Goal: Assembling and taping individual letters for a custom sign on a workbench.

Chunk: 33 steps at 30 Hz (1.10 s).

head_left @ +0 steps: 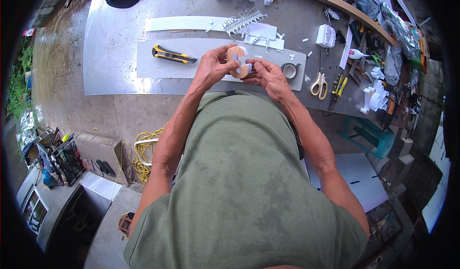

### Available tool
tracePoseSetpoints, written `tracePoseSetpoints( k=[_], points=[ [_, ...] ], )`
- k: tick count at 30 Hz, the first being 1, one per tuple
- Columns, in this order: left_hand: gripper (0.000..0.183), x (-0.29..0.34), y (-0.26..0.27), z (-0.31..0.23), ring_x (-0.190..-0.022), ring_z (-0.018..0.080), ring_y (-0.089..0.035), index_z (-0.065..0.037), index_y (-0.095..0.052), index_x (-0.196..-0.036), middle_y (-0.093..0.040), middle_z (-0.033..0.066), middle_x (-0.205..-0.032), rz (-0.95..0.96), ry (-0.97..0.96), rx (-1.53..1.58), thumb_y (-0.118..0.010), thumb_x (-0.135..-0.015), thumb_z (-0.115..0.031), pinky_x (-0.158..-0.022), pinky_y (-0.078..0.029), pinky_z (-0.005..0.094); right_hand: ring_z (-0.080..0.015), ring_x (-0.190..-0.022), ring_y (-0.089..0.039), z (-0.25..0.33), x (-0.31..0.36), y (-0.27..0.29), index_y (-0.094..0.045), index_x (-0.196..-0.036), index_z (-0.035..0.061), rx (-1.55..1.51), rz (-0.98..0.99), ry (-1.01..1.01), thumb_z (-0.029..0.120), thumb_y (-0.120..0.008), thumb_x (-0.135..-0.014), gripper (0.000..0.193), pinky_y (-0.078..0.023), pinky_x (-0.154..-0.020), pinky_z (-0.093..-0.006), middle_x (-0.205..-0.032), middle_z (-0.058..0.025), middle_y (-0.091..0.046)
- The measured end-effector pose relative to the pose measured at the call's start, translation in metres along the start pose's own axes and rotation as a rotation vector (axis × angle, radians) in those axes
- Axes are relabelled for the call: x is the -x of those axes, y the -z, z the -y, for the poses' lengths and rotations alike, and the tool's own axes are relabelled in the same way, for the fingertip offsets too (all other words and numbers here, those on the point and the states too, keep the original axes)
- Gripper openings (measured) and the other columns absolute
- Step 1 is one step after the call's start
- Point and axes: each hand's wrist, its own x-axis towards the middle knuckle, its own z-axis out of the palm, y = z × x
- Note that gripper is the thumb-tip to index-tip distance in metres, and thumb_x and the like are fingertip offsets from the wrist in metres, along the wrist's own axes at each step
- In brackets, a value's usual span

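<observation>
Both of my hands hold a tan roll of tape [237, 61] above a grey sheet [163, 65] on the metal worktable. My left hand [214, 67] grips the roll's left side with thumb and fingers. My right hand [269, 75] pinches a small white strip at the roll's right edge. A yellow and black utility knife [172, 55] lies on the sheet to the left of my hands.
A small roll of tape [289, 70] and cream-handled scissors [319, 84] lie right of my hands, with yellow-handled pliers [338, 88]. White plastic pieces [244, 22] and a long white strip [184, 24] lie beyond. Tools and clutter crowd the table's right end [378, 53]. A yellow cord [143, 156] lies on the floor.
</observation>
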Motion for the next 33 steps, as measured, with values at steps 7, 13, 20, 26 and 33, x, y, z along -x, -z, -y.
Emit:
tracePoseSetpoints(
  k=[7, 13, 20, 26, 33],
  points=[
    [0.063, -0.004, 0.002, 0.011, -0.106, 0.0203, -0.066, 0.000, -0.057, -0.141, -0.070, 0.0145, -0.118, 0.090, -0.011, 0.053, -0.075, -0.083, -0.015, -0.092, -0.053, 0.0336, -0.0249, -0.088, -0.073, -0.007, -0.005, 0.013, -0.062, -0.121, -0.0057, 0.112, -0.012, -0.024, 0.017, -0.061, -0.103, 0.029, -0.063, -0.078, -0.0363, -0.105, -0.0150, -0.069],
    [0.047, 0.001, 0.019, 0.010, -0.090, 0.0170, -0.066, 0.002, -0.064, -0.129, -0.070, 0.0105, -0.105, 0.055, 0.028, 0.126, -0.070, -0.085, -0.011, -0.080, -0.055, 0.0304, -0.0245, -0.077, -0.074, -0.013, -0.008, 0.018, -0.063, -0.116, -0.0077, 0.203, -0.181, -0.011, 0.011, -0.059, -0.102, 0.024, -0.063, -0.062, -0.0305, -0.095, -0.0147, -0.070],
    [0.036, -0.015, 0.090, 0.005, -0.081, 0.0162, -0.067, 0.004, -0.072, -0.113, -0.073, 0.0120, -0.092, -0.420, -0.136, -0.247, -0.071, -0.087, -0.021, -0.071, -0.055, 0.0307, -0.0205, -0.065, -0.074, -0.016, -0.008, 0.019, -0.066, -0.109, -0.0084, 0.361, -0.330, -0.047, 0.012, -0.062, -0.099, 0.023, -0.059, -0.049, -0.0275, -0.089, -0.0140, -0.071],
    [0.043, -0.042, 0.130, -0.018, -0.086, 0.0180, -0.071, 0.000, -0.074, -0.114, -0.076, 0.0125, -0.096, -0.531, -0.099, -0.648, -0.075, -0.082, -0.028, -0.080, -0.057, 0.0311, -0.0160, -0.059, -0.072, -0.020, -0.011, 0.019, -0.069, -0.101, -0.0060, 0.681, -0.376, 0.057, 0.012, -0.066, -0.096, 0.019, -0.056, -0.045, -0.0261, -0.075, -0.0101, -0.072],
    [0.030, -0.083, 0.134, -0.025, -0.080, 0.0298, -0.073, -0.008, -0.079, -0.106, -0.075, 0.0217, -0.091, -0.566, -0.191, -0.889, -0.064, -0.083, -0.021, -0.078, -0.058, 0.0382, -0.0120, -0.056, -0.070, -0.016, -0.013, 0.022, -0.069, -0.099, -0.0036, 0.885, -0.356, 0.060, 0.014, -0.068, -0.095, 0.018, -0.054, -0.044, -0.0250, -0.071, -0.0076, -0.071]
  ],
)
